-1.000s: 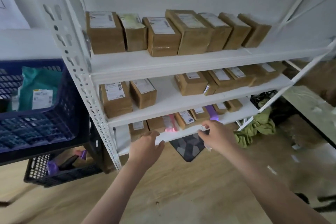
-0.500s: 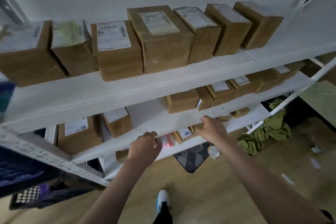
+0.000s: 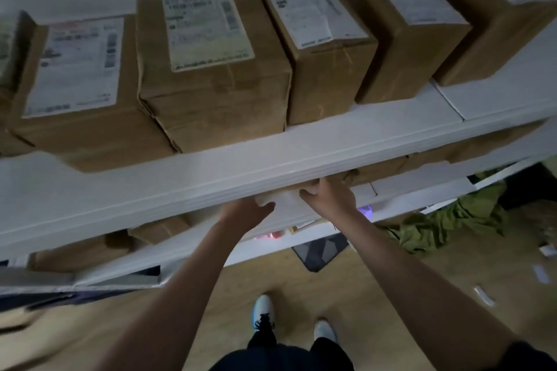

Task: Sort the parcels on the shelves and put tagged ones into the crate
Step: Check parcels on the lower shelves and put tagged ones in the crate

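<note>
I am reaching both hands under the front edge of the top shelf point(image 3: 271, 166). My left hand point(image 3: 245, 211) and right hand point(image 3: 327, 197) are curling their fingers round the ends of a pale parcel point(image 3: 286, 197) on the shelf below. Five brown labelled boxes point(image 3: 211, 69) are sitting in a row along the top shelf.

top shelf edge point(image 3: 271, 166) over hands' reach
</note>
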### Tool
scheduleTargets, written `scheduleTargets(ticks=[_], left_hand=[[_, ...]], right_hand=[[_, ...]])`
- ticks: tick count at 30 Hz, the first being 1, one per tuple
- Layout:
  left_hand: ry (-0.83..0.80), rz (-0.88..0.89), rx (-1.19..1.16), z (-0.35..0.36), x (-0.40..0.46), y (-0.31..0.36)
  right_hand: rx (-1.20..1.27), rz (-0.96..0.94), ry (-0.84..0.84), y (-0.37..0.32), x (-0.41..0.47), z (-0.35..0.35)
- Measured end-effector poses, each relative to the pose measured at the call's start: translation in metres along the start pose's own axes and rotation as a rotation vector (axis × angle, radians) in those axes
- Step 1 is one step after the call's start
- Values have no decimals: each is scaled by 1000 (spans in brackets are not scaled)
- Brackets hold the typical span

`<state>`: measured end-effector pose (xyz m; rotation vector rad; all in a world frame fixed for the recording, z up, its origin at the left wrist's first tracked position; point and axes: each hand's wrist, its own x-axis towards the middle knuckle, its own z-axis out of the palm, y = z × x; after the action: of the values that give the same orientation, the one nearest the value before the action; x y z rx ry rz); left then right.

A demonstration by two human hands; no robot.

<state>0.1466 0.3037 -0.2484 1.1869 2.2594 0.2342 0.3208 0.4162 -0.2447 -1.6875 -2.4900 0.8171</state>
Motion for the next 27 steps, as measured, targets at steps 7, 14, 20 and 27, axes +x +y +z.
scheduleTargets(ticks=[7, 14, 20, 27], left_hand=[[178, 22, -141, 36, -69, 6], [205, -59, -90, 68, -109, -4], [271, -64, 27, 55, -98, 17], [376, -23, 105, 58, -140, 26]], right_hand=[[-102, -190, -61, 31, -48, -7], [-172, -317, -105, 56, -61, -17], [-280, -513, -150, 48, -47, -25], [-407, -640, 5, 59, -74, -40]])
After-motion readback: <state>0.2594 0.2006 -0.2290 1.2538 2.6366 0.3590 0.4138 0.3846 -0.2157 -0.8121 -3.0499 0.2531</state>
